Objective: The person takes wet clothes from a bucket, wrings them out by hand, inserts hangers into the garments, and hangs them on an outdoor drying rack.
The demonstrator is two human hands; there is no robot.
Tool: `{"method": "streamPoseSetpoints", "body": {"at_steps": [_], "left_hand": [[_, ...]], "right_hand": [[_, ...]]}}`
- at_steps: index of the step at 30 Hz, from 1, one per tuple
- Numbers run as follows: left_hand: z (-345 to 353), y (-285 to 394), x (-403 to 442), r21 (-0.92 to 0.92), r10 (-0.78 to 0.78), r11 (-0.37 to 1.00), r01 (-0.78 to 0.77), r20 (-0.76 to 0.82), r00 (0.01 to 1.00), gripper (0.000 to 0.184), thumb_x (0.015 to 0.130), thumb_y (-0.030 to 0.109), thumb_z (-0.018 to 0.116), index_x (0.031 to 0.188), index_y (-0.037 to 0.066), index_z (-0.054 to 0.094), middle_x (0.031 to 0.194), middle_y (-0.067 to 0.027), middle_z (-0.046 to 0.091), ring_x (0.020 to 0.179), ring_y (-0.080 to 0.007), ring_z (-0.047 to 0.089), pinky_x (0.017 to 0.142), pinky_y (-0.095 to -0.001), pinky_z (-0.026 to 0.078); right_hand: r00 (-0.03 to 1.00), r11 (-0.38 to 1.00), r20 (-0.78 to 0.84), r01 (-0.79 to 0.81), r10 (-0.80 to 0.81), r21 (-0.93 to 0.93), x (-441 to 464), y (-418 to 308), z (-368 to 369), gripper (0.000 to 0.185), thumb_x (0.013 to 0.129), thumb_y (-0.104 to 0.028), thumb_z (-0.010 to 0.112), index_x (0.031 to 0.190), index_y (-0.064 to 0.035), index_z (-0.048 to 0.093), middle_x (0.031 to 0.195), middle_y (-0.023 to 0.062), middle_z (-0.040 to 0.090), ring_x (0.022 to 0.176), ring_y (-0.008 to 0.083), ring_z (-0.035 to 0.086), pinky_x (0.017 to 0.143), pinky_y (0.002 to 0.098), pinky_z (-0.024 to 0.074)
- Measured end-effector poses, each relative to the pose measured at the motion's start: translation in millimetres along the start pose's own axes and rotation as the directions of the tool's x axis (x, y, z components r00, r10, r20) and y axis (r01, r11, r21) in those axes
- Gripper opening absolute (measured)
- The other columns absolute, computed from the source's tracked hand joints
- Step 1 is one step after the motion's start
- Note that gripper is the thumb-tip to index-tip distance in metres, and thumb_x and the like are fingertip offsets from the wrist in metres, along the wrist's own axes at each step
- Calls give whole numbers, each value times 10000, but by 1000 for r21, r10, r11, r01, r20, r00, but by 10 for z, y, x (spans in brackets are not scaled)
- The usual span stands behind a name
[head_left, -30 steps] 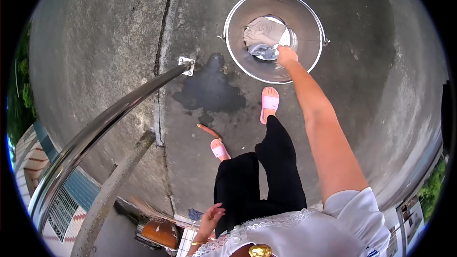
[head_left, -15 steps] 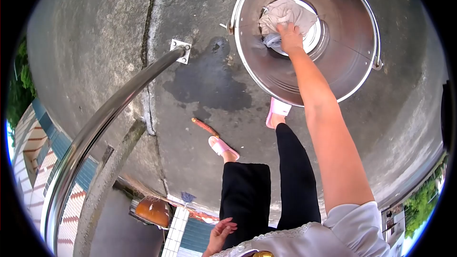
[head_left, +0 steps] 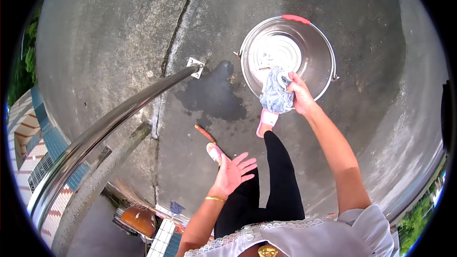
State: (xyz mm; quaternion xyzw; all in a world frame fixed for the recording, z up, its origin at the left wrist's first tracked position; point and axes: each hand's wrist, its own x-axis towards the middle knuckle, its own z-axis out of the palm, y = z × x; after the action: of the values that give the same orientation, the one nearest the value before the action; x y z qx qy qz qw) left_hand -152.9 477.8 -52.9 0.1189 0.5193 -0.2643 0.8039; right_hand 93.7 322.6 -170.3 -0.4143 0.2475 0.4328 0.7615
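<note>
In the head view my right hand (head_left: pixel 301 94) is closed on a crumpled blue-grey cloth (head_left: pixel 277 93). The cloth hangs over the near rim of a shiny metal bucket (head_left: pixel 316 50), above my foot. A red grip (head_left: pixel 296 18) sits on the bucket's wire handle at the far rim. My left hand (head_left: pixel 233 173) is open with its palm up and fingers spread, holding nothing, lower and to the left of the cloth. Bright glare covers much of the bucket's bottom, so its details are washed out.
A curved steel railing (head_left: pixel 119 107) rises on the left, bolted to the concrete floor (head_left: pixel 371 128). A dark wet patch (head_left: pixel 214 93) lies between railing and bucket. A reddish-brown stick-like piece (head_left: pixel 205 133) lies near my pink slipper (head_left: pixel 214 151).
My right hand has come up out of the bucket, bringing the blue-grey cloth with it. The beige cloth seen inside before is no longer visible. My left hand has risen from my leg and opened.
</note>
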Motion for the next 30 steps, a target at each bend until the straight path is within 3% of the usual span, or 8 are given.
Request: {"method": "streamPoseSetpoints", "body": {"at_steps": [7,13,20,22,23,24,27,30], "left_hand": [[1001,213,317,-275,176,956,-103,256,950,1015,581,816,309,1321,124,243,1322,-107,329,1212,-306,311,968,-537,225],[1089,169,-330,-208,372,927,-312,415,830,846,651,627,534,1291,129,292,1265,-64,401,1153,-228,403,962,-413,334],[946,107,-1214,8,398,910,-414,260,880,374,727,113,637,1062,40,488,934,-55,564,820,-155,566,739,-276,475],[897,22,-1503,-135,458,888,-439,169,873,286,726,122,618,979,29,521,846,-63,584,707,-169,581,616,-267,501],[812,-5,-1658,-209,444,893,-399,263,857,302,730,141,607,989,16,516,842,-77,582,713,-181,582,605,-285,507],[734,-39,-1782,-273,434,895,-352,358,827,321,733,161,596,999,3,511,838,-90,580,719,-192,584,594,-303,512],[728,-343,-2099,-531,456,842,-96,605,653,552,711,227,591,1173,22,367,884,-74,478,689,-159,482,539,-281,421],[717,-600,-2377,-592,502,806,14,696,514,644,696,257,610,1220,44,300,873,-28,396,645,-107,388,507,-251,342]], "right_hand": [[856,667,381,-512,349,541,-1451,-128,548,390,593,-41,475,971,6,559,876,113,627,765,222,613,743,355,502],[992,955,22,127,-126,-269,-1756,155,1091,384,641,-37,462,1022,-57,431,918,67,512,832,184,512,757,299,420],[653,-199,585,569,-480,-798,-2258,135,1739,310,688,-159,584,955,-65,458,860,89,502,885,264,452,791,383,327],[744,277,658,660,-113,-699,-2332,41,1822,361,759,-252,564,1056,-73,462,909,62,510,916,220,457,818,357,330],[727,783,643,246,241,-572,-2330,-54,1825,500,791,-383,539,1190,-109,413,1020,49,481,1000,180,427,864,349,324],[672,908,735,248,90,-337,-2279,-22,1834,623,776,-467,538,1275,-155,334,1124,57,445,1050,161,407,882,366,331],[775,985,624,164,-98,-48,-2158,409,1935,798,712,-534,582,1324,-155,236,1299,108,346,1166,236,362,951,407,294],[440,900,894,-420,86,121,-2595,723,2600,646,722,-504,587,1248,-198,370,1262,149,375,1127,354,394,888,511,373]]}}
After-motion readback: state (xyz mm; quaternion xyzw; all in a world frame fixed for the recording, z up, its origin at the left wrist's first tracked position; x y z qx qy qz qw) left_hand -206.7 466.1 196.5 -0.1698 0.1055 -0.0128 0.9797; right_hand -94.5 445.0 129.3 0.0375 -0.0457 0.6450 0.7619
